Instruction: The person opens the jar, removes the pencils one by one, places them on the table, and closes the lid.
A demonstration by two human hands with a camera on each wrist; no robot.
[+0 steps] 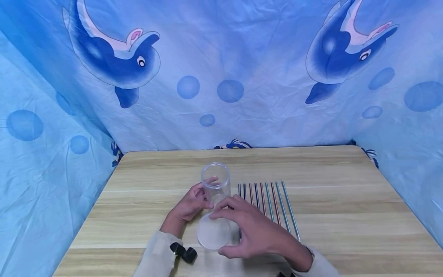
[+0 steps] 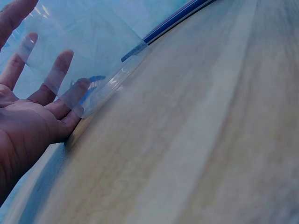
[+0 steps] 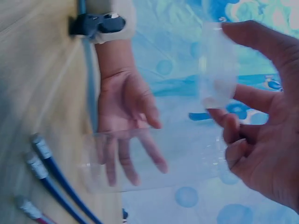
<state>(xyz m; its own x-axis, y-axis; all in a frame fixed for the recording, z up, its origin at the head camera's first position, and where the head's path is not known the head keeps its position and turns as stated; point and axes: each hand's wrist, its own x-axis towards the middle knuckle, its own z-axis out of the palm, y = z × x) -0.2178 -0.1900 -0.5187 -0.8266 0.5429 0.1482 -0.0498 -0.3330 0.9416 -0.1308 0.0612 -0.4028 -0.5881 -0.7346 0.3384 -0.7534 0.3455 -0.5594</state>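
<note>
A clear, open-topped cylindrical jar (image 1: 224, 191) stands upright on the wooden table. My left hand (image 1: 189, 202) cups its left side, fingers behind and thumb in front; the spread fingers show through the plastic in the right wrist view. Between the thumb and fingertips of my right hand (image 1: 254, 229), a round, translucent white lid (image 1: 213, 232) is pinched by its edge. Its flat face looks up in the head view, just on the near side of the jar. Seen edge-on in the right wrist view, the lid (image 3: 217, 65) has a deep rim.
Several blue, red and teal pencils (image 1: 269, 200) lie side by side right of the jar, partly hidden by the right hand. Metal ferrules (image 3: 37, 165) show on their ends. A blue dolphin-print cloth (image 1: 221, 115) hangs behind and beside the wooden table (image 1: 346, 204).
</note>
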